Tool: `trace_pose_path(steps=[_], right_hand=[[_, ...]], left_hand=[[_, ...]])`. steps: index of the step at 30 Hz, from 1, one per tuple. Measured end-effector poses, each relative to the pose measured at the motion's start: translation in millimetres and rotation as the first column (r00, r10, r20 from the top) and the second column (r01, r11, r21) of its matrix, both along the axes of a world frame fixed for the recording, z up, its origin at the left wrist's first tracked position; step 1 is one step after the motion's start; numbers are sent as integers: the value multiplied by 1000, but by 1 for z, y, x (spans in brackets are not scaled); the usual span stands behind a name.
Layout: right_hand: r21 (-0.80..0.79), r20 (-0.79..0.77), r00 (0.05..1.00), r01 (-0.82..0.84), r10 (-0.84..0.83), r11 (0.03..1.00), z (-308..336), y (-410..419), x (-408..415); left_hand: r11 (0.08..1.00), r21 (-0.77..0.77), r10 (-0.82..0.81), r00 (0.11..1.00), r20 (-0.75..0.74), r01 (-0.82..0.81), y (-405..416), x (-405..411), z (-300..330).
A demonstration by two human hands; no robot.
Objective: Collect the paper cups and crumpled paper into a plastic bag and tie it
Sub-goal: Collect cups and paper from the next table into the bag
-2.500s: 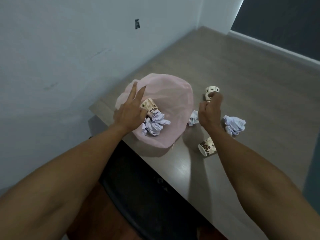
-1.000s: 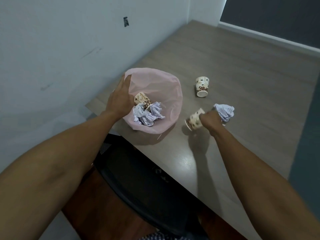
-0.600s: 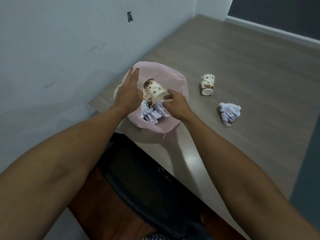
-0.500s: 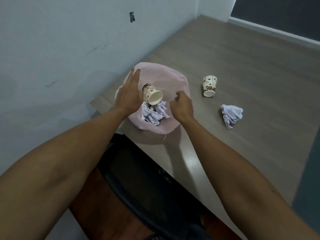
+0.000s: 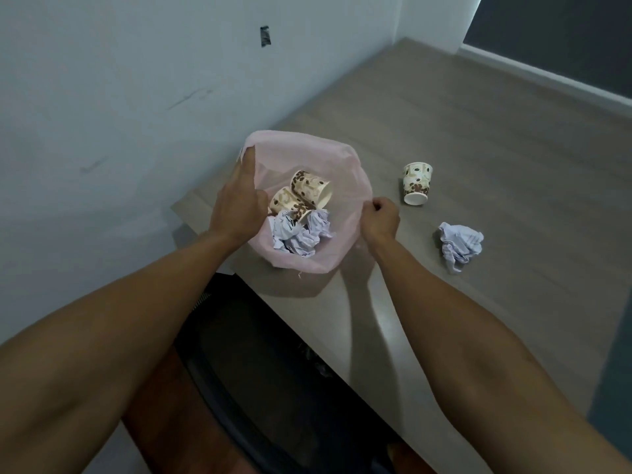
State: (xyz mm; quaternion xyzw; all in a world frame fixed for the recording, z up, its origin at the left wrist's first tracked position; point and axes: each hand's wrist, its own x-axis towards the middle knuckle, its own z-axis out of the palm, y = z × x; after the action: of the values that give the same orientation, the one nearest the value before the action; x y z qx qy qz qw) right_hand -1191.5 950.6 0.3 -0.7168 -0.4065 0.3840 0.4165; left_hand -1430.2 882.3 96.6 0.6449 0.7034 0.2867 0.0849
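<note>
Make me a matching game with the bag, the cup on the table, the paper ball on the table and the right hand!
Things:
1. bag
2. cup on the table
3. paper ball on the table
4. right hand

States:
A. crumpled, alone, right of everything
B. upside down
C. pink, open, two cups inside
D. pinching the bag's rim

Pairs: 1-C, 2-B, 3-A, 4-D
</note>
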Motion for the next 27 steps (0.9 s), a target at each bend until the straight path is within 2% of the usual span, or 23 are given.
trace_pose_path(steps=[4, 8, 12, 13, 14, 15, 17, 19, 21, 23, 25, 27], right_hand=[[110, 9, 1000, 15, -16, 994, 15, 15, 27], [155, 15, 993, 109, -113, 982, 24, 14, 65], [139, 63, 997, 38, -47, 990, 15, 1, 102], [120, 155, 987, 12, -31, 993, 11, -1, 113], [65, 313, 950, -13, -8, 998, 7, -3, 124], [-50, 481, 876, -22, 43, 998, 1, -6, 135], [-268, 634, 748, -28, 198, 963, -14, -15, 157], [-397, 625, 710, -68, 324, 915, -31, -29, 176], [-409, 564, 761, -82, 322, 909, -48, -42, 188], [-322, 529, 816, -60, 232, 945, -59, -56, 192], [-162, 469, 880, 7, 71, 987, -58, -65, 184], [52, 291, 944, 145, -154, 988, -39, -67, 163]], left_hand=[[999, 31, 18, 999, 45, -19, 14, 21, 5], [998, 56, -10, 996, 85, 6, 20, 54, 5], [999, 27, -39, 996, 84, 37, 18, 72, -2], [999, 21, -38, 996, 79, 37, 17, 73, -4], [999, 17, -35, 997, 72, 34, 16, 73, -5], [999, 14, -33, 997, 66, 33, 16, 72, -6], [1000, -1, -31, 998, 59, 31, 14, 69, -7], [1000, -11, -28, 998, 49, 29, 10, 66, -7], [999, -11, -32, 998, 46, 32, 7, 64, -7], [999, -17, -39, 998, 44, 40, 4, 61, -8], [998, -29, -48, 998, 38, 49, 2, 59, -8], [997, -44, -61, 997, 39, 63, -1, 59, -8]])
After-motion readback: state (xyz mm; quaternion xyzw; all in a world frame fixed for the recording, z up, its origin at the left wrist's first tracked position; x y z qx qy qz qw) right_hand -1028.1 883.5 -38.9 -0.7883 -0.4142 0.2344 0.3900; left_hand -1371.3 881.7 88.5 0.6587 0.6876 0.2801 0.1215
